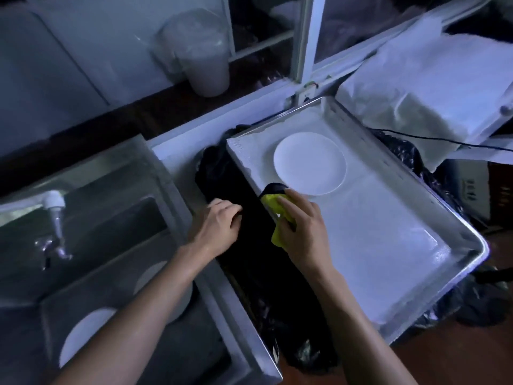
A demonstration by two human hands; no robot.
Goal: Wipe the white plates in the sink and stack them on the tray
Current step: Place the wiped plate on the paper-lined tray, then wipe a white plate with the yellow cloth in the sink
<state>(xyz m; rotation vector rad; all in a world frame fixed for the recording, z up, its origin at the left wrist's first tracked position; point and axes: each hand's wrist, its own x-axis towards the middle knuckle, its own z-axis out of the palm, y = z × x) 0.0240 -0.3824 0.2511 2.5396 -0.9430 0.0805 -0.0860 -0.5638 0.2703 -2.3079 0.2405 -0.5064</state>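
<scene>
head view, looking down over a steel sink (pixel 155 173) on the left and a metal tray (pixel 433 207) on the right, dim bluish light. tray is lined with a white mat or paper, sits partly on black plastic bagging (pixel 236 262) that fills the gap between sink and tray. one white plate (pixel 310 163) lies flat on the tray lining, toward the tray's far-left part, nothing stacked on it. right hand (pixel 301 232) is over the tray's left edge, just near side of that plate, fingers curled round a yellow-green cloth (pixel 273 207) with a dark part at its far end; cloth's dark tip is touching or just at the plate rim, can't tell which. left hand (pixel 218 226) is over the black bagging beside the tray, fingers bent loosely, nothing seen in it, fingertips at the black plastic, contact unclear. two more white plates in the sink basin: one (pixel 86 334) at near left, another (pixel 151 276) half hidden behind the left forearm. tap (pixel 55 218) with white head sticks out over the sink from the left. clear plastic-wrapped cup stack (pixel 200 56) on the dark ledge at back. white folded cloth or paper pile (pixel 433 87) at upper right.
</scene>
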